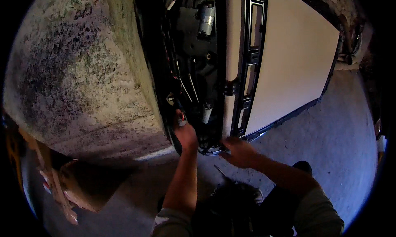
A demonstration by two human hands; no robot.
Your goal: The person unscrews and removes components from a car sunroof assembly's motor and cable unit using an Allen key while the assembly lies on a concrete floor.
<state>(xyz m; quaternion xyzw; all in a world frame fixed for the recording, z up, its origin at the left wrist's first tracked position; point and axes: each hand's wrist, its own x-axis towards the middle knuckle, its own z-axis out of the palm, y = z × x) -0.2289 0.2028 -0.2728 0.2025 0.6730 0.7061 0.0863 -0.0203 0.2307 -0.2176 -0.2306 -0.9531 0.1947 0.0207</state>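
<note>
A long black-framed machine [253, 55] with a cream panel [295, 51] stretches away from me. Its open black compartment holds a silver cylindrical motor [206, 20], a smaller silver cylinder [207, 113] and thin pale rods or cables [192, 87]. My left hand [186, 133] is at the compartment's near left edge, fingers closed around something small, grey and red, too dark to name. At the near end of the frame, my right hand [240, 152] grips the black rim, fingers and thumb on either side; its fingertips are partly in shadow.
A rough, stained wall-like surface [86, 76] rises close along the left. An open cardboard box [88, 183] stands at lower left. A thin tool-like object [220, 170] and a dark bundle [237, 195] lie on the grey concrete floor [346, 142] close to me.
</note>
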